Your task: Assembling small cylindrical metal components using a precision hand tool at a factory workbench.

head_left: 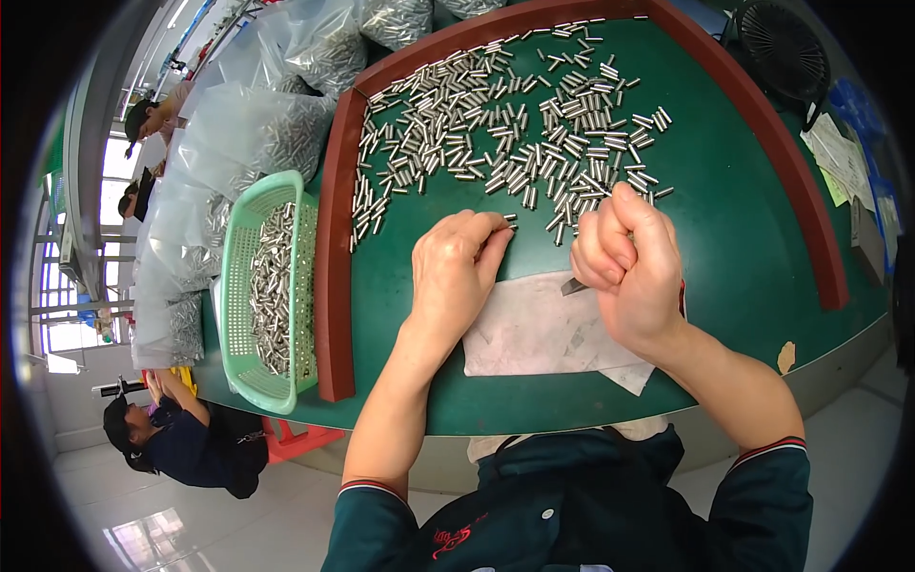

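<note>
My left hand (450, 267) is closed in a pinch on a small metal pin (512, 220), whose end shows at the fingertips. To its right, my right hand (634, 272) is curled in a fist round a tool with a flat grey tip (573, 286). Most of that tool is hidden by the fingers; a bit of red shows at the back of the hand. Below both hands lies a stained, pale pink cloth (543, 334). Beyond them, many loose metal pins (438, 124) are spread over the green tabletop (734, 210).
A red-brown raised border (335, 286) frames the work surface. Left of it stands a green plastic basket (307, 334) with more pins. Clear bags (238, 124) of metal parts line the far left. A black fan (783, 52) and papers (839, 157) are right. Other people (181, 434) sit left.
</note>
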`<move>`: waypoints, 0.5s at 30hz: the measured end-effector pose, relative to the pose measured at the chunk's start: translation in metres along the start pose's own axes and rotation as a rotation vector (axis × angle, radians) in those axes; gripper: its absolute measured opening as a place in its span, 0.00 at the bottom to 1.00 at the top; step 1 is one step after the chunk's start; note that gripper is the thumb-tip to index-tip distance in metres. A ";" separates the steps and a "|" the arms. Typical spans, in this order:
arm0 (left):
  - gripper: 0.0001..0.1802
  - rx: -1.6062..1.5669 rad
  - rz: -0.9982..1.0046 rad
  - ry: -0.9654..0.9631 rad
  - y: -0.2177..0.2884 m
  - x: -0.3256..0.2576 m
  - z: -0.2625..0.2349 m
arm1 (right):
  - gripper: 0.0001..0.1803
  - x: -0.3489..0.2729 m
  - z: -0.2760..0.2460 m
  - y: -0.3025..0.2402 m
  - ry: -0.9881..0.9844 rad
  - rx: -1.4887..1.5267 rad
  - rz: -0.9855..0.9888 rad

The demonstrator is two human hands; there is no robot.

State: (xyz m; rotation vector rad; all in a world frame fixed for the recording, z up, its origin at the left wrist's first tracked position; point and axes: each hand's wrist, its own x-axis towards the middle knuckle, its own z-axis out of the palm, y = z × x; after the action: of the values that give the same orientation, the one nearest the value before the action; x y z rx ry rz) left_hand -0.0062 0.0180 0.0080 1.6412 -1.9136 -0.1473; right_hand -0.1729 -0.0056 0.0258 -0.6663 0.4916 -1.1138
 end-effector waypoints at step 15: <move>0.04 -1.017 -0.594 -0.209 0.006 0.000 -0.019 | 0.23 0.001 -0.002 0.000 0.003 0.009 0.012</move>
State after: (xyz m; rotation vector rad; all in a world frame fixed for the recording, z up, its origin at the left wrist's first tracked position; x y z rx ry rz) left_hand -0.0011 0.0254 0.0262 1.3861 -1.0505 -1.3226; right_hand -0.1737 -0.0067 0.0247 -0.6536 0.4922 -1.1049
